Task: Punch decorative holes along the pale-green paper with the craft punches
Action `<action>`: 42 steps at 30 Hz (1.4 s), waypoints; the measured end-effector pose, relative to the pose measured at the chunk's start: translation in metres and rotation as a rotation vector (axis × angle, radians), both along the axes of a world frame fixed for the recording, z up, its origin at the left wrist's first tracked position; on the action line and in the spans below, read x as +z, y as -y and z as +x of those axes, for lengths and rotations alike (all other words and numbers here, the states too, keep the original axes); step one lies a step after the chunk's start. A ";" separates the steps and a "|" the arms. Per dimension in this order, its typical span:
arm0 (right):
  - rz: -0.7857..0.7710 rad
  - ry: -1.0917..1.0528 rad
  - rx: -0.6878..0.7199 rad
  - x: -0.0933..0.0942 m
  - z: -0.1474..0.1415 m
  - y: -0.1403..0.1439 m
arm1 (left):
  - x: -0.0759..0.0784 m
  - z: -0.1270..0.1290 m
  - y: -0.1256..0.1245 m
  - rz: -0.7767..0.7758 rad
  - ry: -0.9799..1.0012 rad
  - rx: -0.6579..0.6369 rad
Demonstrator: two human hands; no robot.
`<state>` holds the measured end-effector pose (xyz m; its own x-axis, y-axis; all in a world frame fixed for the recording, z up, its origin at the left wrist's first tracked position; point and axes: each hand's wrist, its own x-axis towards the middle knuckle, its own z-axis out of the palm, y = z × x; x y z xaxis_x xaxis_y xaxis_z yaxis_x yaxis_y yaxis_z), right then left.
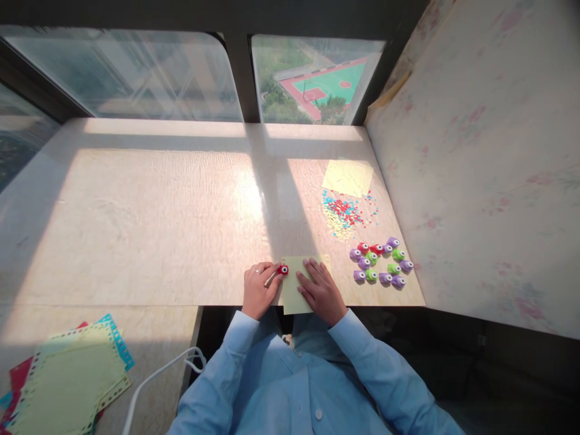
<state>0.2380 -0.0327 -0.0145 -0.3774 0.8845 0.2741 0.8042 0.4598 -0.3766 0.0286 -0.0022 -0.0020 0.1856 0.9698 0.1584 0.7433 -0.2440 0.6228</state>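
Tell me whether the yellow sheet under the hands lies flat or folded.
Flat: the yellow sheet lies spread on the table, right hand pressing it, left hand holding the red punch at its edge.

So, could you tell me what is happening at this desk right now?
A person in a blue shirt sits at a sunlit table by a window. Their left hand presses a small red paper punch at the edge of a pale yellow sheet, which the right hand holds flat. More punches, paper confetti and punched sheets lie nearby.
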 end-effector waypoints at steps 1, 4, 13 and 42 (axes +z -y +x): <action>-0.003 0.000 0.002 0.000 0.000 0.000 | 0.000 0.000 0.000 0.002 -0.002 0.004; -0.011 -0.002 0.002 0.001 0.000 0.000 | -0.001 0.002 0.000 0.012 -0.011 0.019; -0.005 -0.019 0.001 0.000 0.000 -0.001 | -0.001 0.003 -0.001 -0.006 -0.026 0.025; 0.077 -0.429 -0.022 0.011 0.031 0.004 | 0.001 0.004 -0.003 -0.033 0.053 0.057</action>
<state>0.2690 -0.0364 -0.0038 -0.1965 0.8619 0.4675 0.5918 0.4844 -0.6442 0.0325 0.0011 -0.0014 0.1222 0.9834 0.1345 0.7209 -0.1811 0.6689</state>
